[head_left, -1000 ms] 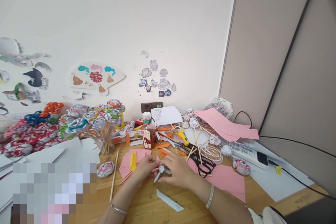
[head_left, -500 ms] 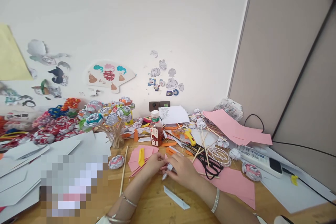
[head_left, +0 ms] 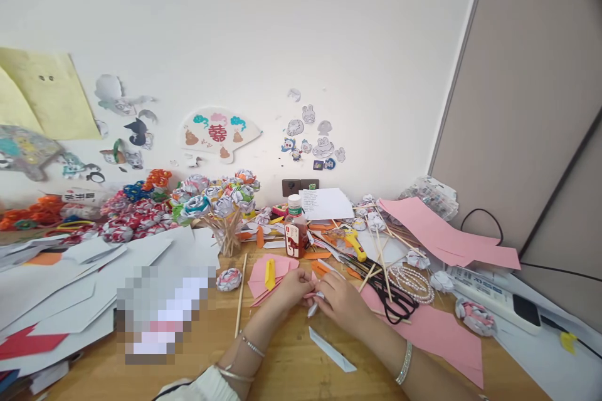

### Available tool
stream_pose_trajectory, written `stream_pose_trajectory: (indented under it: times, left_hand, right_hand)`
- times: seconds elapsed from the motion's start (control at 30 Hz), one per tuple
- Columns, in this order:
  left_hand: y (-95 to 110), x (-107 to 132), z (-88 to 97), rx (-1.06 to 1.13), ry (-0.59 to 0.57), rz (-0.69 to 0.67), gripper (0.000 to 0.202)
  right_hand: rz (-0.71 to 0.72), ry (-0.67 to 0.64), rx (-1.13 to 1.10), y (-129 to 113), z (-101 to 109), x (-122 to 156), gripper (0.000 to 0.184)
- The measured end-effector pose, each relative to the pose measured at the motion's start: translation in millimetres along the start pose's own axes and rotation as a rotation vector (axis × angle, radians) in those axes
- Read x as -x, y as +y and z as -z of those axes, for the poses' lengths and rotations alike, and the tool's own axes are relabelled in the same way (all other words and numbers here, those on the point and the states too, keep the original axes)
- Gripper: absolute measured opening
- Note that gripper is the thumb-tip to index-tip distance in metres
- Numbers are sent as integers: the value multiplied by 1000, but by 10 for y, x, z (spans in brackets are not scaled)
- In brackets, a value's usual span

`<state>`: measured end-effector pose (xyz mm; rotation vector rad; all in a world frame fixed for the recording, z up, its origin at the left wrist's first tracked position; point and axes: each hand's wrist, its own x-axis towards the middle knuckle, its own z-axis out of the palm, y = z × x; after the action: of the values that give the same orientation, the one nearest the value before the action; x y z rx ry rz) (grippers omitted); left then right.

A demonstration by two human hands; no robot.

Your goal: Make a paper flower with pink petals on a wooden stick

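My left hand (head_left: 296,288) and my right hand (head_left: 342,302) meet above the table, fingers closed around a small folded paper piece (head_left: 312,310). White and pink show on it; the fingers hide much of the rest. Just below, a folded white paper strip (head_left: 332,349) lies on the wood. Beside my left hand are pink paper sheets (head_left: 256,274) with a yellow folded strip (head_left: 269,274) on top. Farther left lie a rolled paper rose (head_left: 229,279) and a wooden stick (head_left: 241,296). Black-handled scissors (head_left: 401,312) rest to the right of my right hand.
Behind the hands stands a drink bottle (head_left: 295,232). A bunch of paper roses on sticks (head_left: 221,200) is at back left, near loose white sheets (head_left: 136,257). Rightward are a yellow glue gun (head_left: 356,245), a bead string (head_left: 412,284), pink paper (head_left: 446,341) and a power strip (head_left: 493,301).
The view has turned left, so everything sits farther right in the picture. Both hands stay together on the small paper piece, with slight finger movement.
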<state>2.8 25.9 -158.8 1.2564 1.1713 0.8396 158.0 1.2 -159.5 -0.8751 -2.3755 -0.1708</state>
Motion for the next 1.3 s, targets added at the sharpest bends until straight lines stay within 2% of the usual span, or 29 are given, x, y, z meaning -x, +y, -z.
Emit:
stream_pose_trajectory:
  times: [0.17,0.33,0.43,0.53,0.67,0.87,1.1,1.3]
  left_hand:
    - [-6,-14,-19,9,89,-76,40]
    - [1,-24,-18,16,137,-112,42]
    - [29,-10,-6,31,143,-127,43]
    - [77,0,13,43,142,-151,44]
    - [133,-3,9,59,153,-194,42]
    - [168,18,-57,84,153,-233,41]
    - [215,138,-164,74,67,-235,29]
    - [151,190,-202,35,23,-197,28]
  right_hand:
    - [-76,54,-74,3,83,-15,18]
    - [-28,72,-116,-12,150,-20,19]
    - [-49,91,-150,11,186,-15,23]
    - [-136,201,-192,95,222,-12,22]
    - [-337,364,-222,232,205,-18,17]
    - [-459,294,-312,285,97,-15,15]
    - [-499,245,-435,372,-2,27,16]
    - [-500,237,-485,342,-75,54,12]
